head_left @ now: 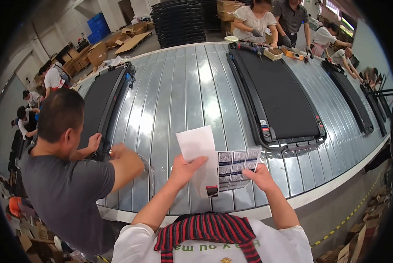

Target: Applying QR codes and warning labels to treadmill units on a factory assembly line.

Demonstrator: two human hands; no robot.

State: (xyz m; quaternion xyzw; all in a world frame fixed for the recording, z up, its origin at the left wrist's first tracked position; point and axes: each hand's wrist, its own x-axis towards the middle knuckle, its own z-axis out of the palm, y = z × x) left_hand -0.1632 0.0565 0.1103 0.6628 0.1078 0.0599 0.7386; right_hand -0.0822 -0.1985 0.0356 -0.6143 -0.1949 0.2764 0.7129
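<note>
White paper sheet (197,142) is gripped by L hand (185,170), thumb on top; QR-label sheet (236,167), just beside it, is pinched nr R edge by R hand (261,177). Both are held over slatted metal conveyor (174,92), w/ blk treadmill deck (279,92) beyond, to R. Grey-shirted co-worker (67,184) is seen at L.

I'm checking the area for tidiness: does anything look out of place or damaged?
Nothing looks clearly damaged around the sticker sheet in the right hand. Beyond the slatted metal surface, though, a flat cardboard piece lies aslant on the floor beside scattered cardboard, which looks untidy.
</note>
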